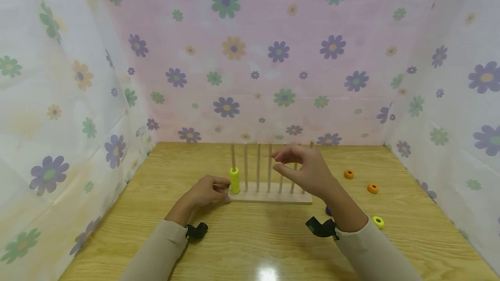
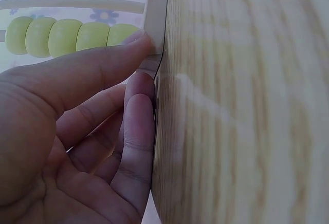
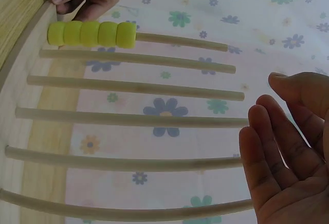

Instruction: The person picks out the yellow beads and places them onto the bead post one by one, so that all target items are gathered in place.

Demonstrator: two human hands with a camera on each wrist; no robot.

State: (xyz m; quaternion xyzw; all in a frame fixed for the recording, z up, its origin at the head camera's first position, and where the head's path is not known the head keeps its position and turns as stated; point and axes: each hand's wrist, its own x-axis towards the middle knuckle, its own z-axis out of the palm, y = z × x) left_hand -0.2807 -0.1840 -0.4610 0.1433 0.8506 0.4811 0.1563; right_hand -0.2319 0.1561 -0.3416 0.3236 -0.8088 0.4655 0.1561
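A wooden peg rack (image 1: 269,197) with a flat base and a row of upright pegs stands on the table. On its leftmost peg sits a stack of several yellow beads (image 3: 91,34), with bare peg above them. My left hand (image 1: 207,192) holds the left end of the base, thumb (image 2: 103,67) at its top edge and fingertips against its end, close beside the stack. Over the right half of the rack, near the pegs' upper parts, is my right hand (image 1: 306,168). Its fingers are loosely bent and apart from the thumb, with nothing between them.
Right of the rack lie two orange beads (image 1: 349,174) (image 1: 373,188) and a yellow bead (image 1: 378,222). A dark blue bead (image 1: 328,211) is partly hidden by my right wrist. Flowered cloth (image 1: 258,64) encloses the wooden table (image 1: 250,237) at the back and sides.
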